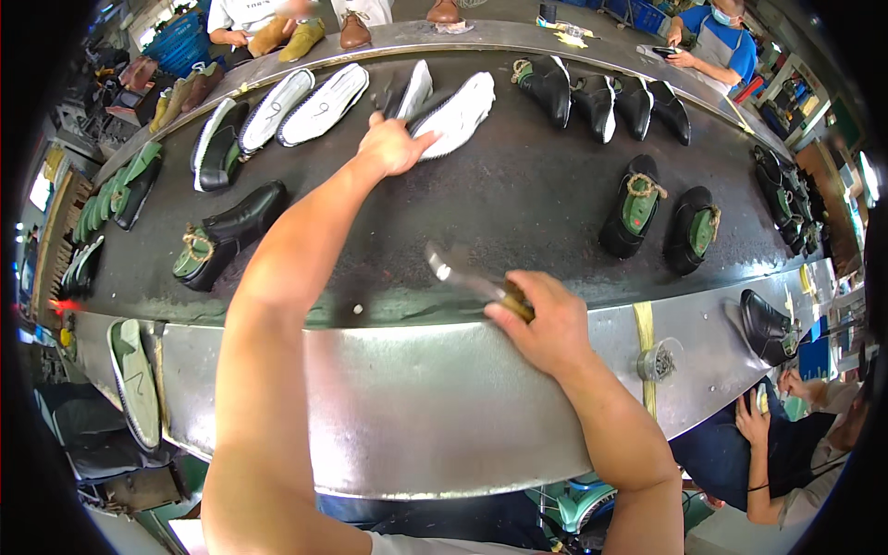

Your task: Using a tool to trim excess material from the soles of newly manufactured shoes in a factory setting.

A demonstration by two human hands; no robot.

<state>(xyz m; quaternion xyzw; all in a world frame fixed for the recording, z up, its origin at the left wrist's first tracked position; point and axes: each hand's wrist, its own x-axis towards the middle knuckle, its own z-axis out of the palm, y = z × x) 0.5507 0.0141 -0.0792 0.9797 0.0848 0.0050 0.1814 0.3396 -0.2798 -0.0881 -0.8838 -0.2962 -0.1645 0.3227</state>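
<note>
My left hand [396, 148] reaches to the far middle of the dark belt and closes on a shoe with its white sole [455, 113] turned up. The thumb lies against the sole's edge, and the other fingers are partly hidden. Right beside it is another white-soled shoe [416, 91]. Nearer to me, my right hand [548, 319] grips a hand tool [474, 282] with a yellowish handle and a shiny metal end. Motion smears the metal part, so its exact kind is unclear. The tool is held above the belt's near edge, apart from any shoe.
White soles [324, 104] and a black-green shoe [231, 236] lie left. Several black shoes [634, 106] stand far right, with a laced pair [636, 205] nearer. On the metal ledge [416, 407] are a cup of small metal pieces [659, 361] and a black shoe [768, 328]. Co-workers [717, 42] sit around.
</note>
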